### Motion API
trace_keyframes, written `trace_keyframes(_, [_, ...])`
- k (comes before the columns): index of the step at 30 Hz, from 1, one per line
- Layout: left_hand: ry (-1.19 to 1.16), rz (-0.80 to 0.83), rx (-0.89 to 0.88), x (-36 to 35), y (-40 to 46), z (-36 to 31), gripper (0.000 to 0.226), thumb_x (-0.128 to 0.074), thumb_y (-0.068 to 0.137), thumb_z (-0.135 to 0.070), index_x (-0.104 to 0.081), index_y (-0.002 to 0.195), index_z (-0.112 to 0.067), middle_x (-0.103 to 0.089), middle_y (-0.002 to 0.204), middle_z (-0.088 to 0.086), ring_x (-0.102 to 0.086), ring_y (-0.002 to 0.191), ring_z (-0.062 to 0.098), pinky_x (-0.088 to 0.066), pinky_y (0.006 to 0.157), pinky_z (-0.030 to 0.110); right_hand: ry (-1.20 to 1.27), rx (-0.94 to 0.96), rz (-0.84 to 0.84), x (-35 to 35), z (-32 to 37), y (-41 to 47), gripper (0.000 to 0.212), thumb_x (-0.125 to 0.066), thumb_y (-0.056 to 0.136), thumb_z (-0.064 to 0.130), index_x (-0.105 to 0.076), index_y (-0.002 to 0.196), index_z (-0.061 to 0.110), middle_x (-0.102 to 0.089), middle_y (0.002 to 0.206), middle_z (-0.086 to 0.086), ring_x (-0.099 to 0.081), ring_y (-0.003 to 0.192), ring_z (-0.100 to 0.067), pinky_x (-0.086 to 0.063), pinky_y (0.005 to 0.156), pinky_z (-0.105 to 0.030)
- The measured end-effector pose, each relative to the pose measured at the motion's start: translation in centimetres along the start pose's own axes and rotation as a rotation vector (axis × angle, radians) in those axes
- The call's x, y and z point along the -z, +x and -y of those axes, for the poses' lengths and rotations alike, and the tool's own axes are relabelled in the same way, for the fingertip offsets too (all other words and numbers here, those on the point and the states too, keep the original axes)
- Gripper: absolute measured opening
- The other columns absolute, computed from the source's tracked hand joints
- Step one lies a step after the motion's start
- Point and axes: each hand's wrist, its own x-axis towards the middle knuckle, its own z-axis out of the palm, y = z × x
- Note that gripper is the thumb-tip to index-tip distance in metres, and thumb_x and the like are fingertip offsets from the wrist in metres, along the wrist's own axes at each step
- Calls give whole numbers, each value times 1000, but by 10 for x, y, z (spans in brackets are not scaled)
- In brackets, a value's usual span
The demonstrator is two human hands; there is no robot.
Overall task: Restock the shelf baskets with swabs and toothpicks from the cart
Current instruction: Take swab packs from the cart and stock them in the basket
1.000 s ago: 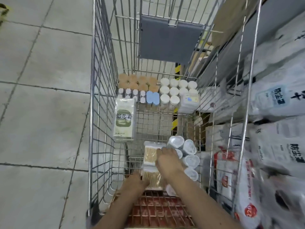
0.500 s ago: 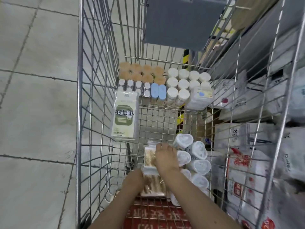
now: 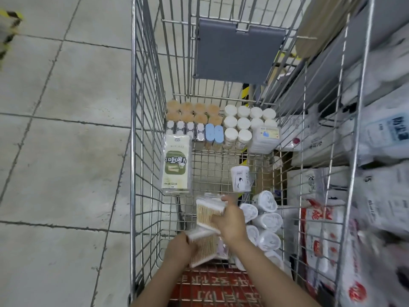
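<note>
Seen from the head camera, a person reaches with both bare arms into a wire shopping cart (image 3: pixel 141 129) that fills the middle of the frame, over a grey tiled floor (image 3: pixel 66 151) at left. The right hand (image 3: pixel 230 220), just below centre, curls its fingers and thumb round a clear box of wooden-stemmed swabs (image 3: pixel 207 214), holding it tilted above the cart floor. The left hand (image 3: pixel 179 247), lower and slightly to the left, grips a second, similar swab box (image 3: pixel 202 247) that lies just beneath the first; whether the two boxes touch is hard to tell through the motion blur. Right of the hands, white lidded tubs (image 3: pixel 267 220) lie on their sides in a heap against the cart's right wall, and one tub with a printed label (image 3: pixel 240 178) lies apart, just above them. At the far end of the cart, in the upper centre, stand rows of tan-topped containers (image 3: pixel 192 113), white-capped jars (image 3: pixel 243 122), two blue-lidded cases (image 3: pixel 213 134) and a wrapped white pack (image 3: pixel 265 138). A green and cream packet (image 3: pixel 176 165) lies flat along the left wall. A grey flap (image 3: pixel 236 52) hangs at the cart's far end. Shelves of bagged goods (image 3: pixel 376 140) fill the right edge of the frame.
</note>
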Motion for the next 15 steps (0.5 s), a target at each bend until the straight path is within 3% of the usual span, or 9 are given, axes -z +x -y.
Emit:
trace_keyframes(3, [-99, -43, -55, 10, -20, -9, 25, -60, 91, -21, -57, 116, -17, -65, 92, -6, -64, 78, 10, -56, 68, 27, 238, -40, -113, 19, 2, -19, 50, -76, 75, 2, -51, 117, 15, -65, 98, -2, -62, 79, -13, -48, 58, -16])
trace_keyframes(7, [-201, -30, -147, 32, -59, -24, 16, -61, 91, -19, -58, 107, -18, -65, 92, -6, -60, 73, 5, -48, 55, 18, 473, -83, -200, 52, 4, -56, 33, -77, 76, 5, -60, 103, 10, -69, 93, -6, -67, 86, -22, -55, 68, -25])
trace_keyframes(10, [-189, -40, -265, 54, -99, -32, 35, -65, 88, -26, -57, 119, -11, -65, 104, 0, -64, 88, 14, -54, 73, 23, 664, -96, -248, 76, 8, -96, 21, -76, 77, 3, -64, 92, 12, -70, 92, -9, -68, 84, -25, -58, 72, -40])
trace_keyframes(11, [-177, -40, -306, 61, -110, -33, 31, -66, 87, -26, -59, 114, -12, -65, 101, -1, -62, 88, 12, -52, 75, 19, 709, -92, -261, 83, 10, -112, 21, -75, 78, 4, -63, 92, 14, -70, 91, -7, -67, 84, -23, -58, 71, -39])
trace_keyframes(13, [-193, -34, -369, 75, -137, -31, 11, -66, 87, -24, -58, 90, -18, -61, 81, -7, -58, 73, 5, -46, 63, 12, 798, -64, -295, 94, 13, -143, 23, -74, 79, 5, -63, 98, 14, -69, 92, -3, -66, 84, -17, -54, 67, -28])
trace_keyframes(15, [-250, -18, -406, 87, -156, -27, 10, -69, 85, -23, -64, 88, -15, -68, 82, 1, -65, 78, 16, -54, 73, 26, 861, -54, -331, 101, 12, -173, 25, -73, 80, 5, -63, 100, 13, -70, 95, -5, -67, 87, -20, -54, 73, -31])
